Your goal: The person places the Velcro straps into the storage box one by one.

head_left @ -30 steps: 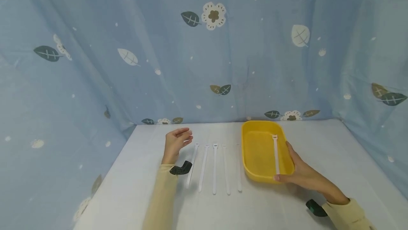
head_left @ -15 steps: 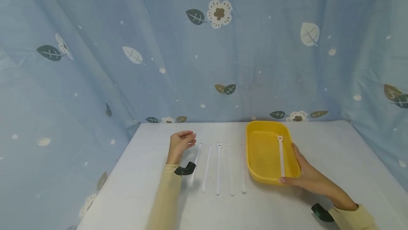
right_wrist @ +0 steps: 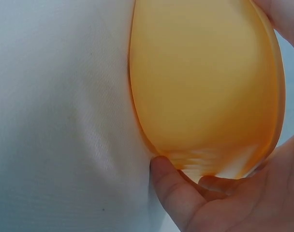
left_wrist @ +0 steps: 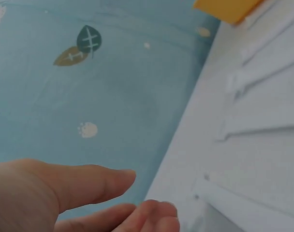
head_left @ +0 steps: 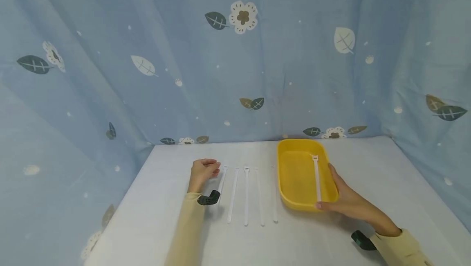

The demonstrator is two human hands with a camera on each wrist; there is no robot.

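Observation:
Several flat white cable ties with slotted heads lie in a row on the white tabletop, heads toward the back. My left hand point(head_left: 201, 174) hovers beside the head of the leftmost cable tie point(head_left: 222, 182). In the left wrist view a gap shows between the thumb point(left_wrist: 96, 182) and the loosely bent fingers, and nothing is held there. A yellow plastic tray point(head_left: 296, 178) stands right of the row, with one cable tie point(head_left: 317, 178) lying lengthwise inside it. My right hand point(head_left: 351, 200) grips the tray's near right corner, thumb over the rim; the right wrist view shows this grip closely.
The white tabletop point(head_left: 235, 245) reaches back to a blue patterned curtain point(head_left: 191, 73), which also hangs at both sides. The rightmost loose cable tie point(head_left: 275, 200) lies close to the tray's left wall. A black wrist device point(head_left: 209, 198) sits above the leftmost tie.
My left hand has come down and slightly nearer, closer to the leftmost cable tie's head. The right hand keeps its grip on the tray. The head view has shifted a little sideways.

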